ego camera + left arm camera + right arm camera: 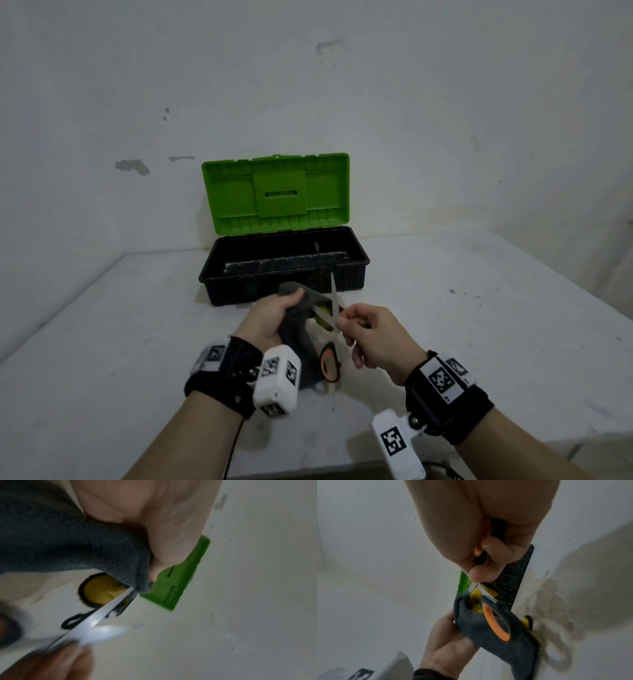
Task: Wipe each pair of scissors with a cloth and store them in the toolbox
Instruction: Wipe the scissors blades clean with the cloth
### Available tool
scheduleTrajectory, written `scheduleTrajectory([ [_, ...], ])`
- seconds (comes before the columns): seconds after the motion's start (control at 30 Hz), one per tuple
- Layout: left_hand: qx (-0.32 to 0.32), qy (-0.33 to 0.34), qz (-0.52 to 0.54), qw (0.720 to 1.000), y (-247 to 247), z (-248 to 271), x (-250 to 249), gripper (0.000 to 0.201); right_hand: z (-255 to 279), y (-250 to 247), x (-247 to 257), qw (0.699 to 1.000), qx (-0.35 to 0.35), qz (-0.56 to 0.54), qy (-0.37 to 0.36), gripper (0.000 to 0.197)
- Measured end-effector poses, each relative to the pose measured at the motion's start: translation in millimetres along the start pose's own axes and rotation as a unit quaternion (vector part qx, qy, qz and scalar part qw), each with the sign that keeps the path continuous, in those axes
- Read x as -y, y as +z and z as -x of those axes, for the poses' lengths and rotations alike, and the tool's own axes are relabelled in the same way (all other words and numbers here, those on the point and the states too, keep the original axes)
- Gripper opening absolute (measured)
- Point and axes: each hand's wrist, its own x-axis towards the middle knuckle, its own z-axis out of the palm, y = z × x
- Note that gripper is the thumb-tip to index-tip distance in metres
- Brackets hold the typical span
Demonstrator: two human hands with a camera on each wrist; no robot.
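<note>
In front of the open toolbox (342, 270), my left hand (274, 317) grips a dark grey cloth (296, 329). The cloth is wrapped around one blade of the orange-handled scissors (335, 294), whose blades stand spread apart. My right hand (363, 330) pinches the scissors near the pivot and one handle; the other orange handle loop (330, 367) hangs below against the cloth. In the right wrist view the loop (496, 622) lies on the cloth (488, 639). A yellow-handled pair (101, 591) lies on the table under my hands, partly hidden.
The toolbox has a black base and a green lid (277, 192) raised against the white wall. It stands at the back of the white table (479, 325). Table edges run near on the left and at the front.
</note>
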Motion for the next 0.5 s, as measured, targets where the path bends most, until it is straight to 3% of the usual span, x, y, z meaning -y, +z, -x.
scheduleTrajectory([
  [0.13,-0.047,0.033,0.059,0.997,-28,-11,-17,0.033,2,-13,-3,0.999,-0.033,-0.038,-0.001,0.019],
  [0.37,0.08,-0.013,-0.037,0.996,-5,7,5,0.034,-10,4,12,0.998,-0.005,-0.051,-0.027,0.015],
  [0.5,0.071,0.009,-0.082,0.994,3,4,9,0.028,-12,10,15,0.999,-0.003,-0.04,-0.03,0.018],
])
